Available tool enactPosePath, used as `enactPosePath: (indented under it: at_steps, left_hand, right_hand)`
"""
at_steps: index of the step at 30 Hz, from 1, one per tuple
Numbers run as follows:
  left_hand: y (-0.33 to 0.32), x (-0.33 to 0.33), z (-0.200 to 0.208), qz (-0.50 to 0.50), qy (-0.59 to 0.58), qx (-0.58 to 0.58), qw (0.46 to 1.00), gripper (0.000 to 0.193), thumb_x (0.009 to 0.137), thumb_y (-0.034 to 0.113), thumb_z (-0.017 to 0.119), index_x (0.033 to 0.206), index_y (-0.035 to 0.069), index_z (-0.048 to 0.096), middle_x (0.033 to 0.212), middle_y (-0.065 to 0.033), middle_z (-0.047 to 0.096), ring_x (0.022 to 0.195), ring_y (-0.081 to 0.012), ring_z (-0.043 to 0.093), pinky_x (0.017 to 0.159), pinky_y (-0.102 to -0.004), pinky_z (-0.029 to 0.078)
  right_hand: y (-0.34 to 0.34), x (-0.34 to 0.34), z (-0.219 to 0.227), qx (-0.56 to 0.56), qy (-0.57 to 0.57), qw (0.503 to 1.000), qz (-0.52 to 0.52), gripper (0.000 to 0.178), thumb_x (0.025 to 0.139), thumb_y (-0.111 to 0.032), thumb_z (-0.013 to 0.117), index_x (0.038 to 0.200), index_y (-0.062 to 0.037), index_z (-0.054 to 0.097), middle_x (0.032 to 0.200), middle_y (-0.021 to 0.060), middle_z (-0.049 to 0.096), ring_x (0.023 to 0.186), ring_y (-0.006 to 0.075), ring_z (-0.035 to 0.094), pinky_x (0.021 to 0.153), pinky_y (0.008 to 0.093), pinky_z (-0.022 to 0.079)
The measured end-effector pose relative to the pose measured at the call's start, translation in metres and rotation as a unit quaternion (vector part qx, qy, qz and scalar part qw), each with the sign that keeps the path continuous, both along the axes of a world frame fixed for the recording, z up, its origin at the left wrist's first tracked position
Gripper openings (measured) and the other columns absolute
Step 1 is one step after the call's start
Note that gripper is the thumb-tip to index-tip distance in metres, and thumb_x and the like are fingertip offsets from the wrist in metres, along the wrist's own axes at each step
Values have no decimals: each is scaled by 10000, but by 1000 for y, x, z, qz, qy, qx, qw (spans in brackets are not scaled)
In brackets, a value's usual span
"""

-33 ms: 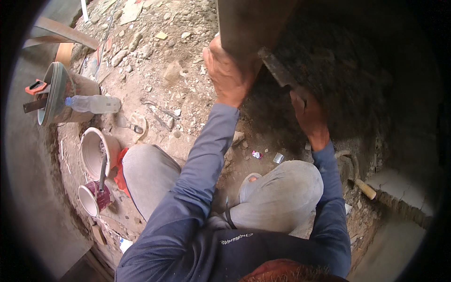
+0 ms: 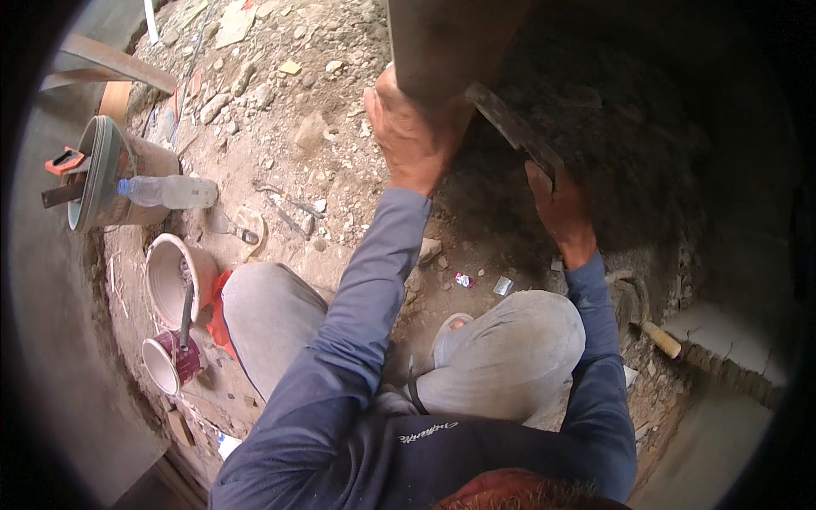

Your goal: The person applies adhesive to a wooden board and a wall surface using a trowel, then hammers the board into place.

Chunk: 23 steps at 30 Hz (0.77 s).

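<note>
My left hand (image 2: 410,127) is closed around the lower part of an upright, flat-faced board or post (image 2: 433,51), its far edge running out of view at the top. To its right, my right hand (image 2: 557,204) grips a long, narrow, flat strip (image 2: 514,127) with a greyish, worn surface. The strip slants up and left, and its far end comes close to the board's right side; contact cannot be made out in the shade. Deep shadow hides part of my right fingers. Both forearms reach forward over my bent knees.
Rubble covers the ground (image 2: 289,110). At left stand a large bucket (image 2: 153,157) with an orange-handled tool across it, a clear plastic bottle (image 2: 174,190), a pale bucket (image 2: 160,272) and a small maroon pail (image 2: 161,361). A wooden-handled tool (image 2: 659,340) lies right, beside a broken slab edge (image 2: 731,374).
The strip in my right hand has turned slightly, and more of its length shows near my fingers. My left hand and the board have hardly moved.
</note>
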State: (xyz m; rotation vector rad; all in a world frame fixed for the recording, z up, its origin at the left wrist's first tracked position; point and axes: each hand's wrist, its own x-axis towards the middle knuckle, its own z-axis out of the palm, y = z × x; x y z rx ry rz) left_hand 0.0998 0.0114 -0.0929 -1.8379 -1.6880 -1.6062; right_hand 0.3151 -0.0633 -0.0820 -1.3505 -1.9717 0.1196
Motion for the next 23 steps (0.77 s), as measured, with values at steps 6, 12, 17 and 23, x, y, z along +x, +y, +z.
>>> enactPosePath:
  at_steps: [6,12,17,23]
  left_hand:
    - [3,-1,-5,-21,-38,9,999,753,700,234,838,1287,60,399,1172,-135,505,1079,-338,527,940,-498,368]
    - [-7,-2,-1,-60,-128,-53,989,767,728,265,844,1306,54,388,1203,-164,523,1098,-356,536,947,-512,371]
    - [-5,-7,5,-63,-146,-66,985,807,732,252,866,1339,51,373,1191,-208,553,1116,-413,562,934,-487,452]
    - [-21,-45,-55,-118,-195,-160,960,649,752,142,844,1277,49,473,1231,-181,595,1106,-333,628,939,-413,516]
  right_hand:
    - [-5,-8,3,25,20,999,1,256,896,-262,717,966,-24,656,778,222,631,718,429,638,593,439,496]
    - [-21,-11,31,-101,75,991,-40,257,955,-260,646,1017,-11,666,712,197,582,633,333,569,566,380,455]
    - [-56,7,17,-239,52,957,-158,396,975,-386,587,1088,-14,667,783,268,614,705,432,617,623,410,473]
    - [-118,9,-47,-435,-52,855,-278,545,932,-536,593,1074,-18,687,911,281,667,860,436,657,748,470,482]
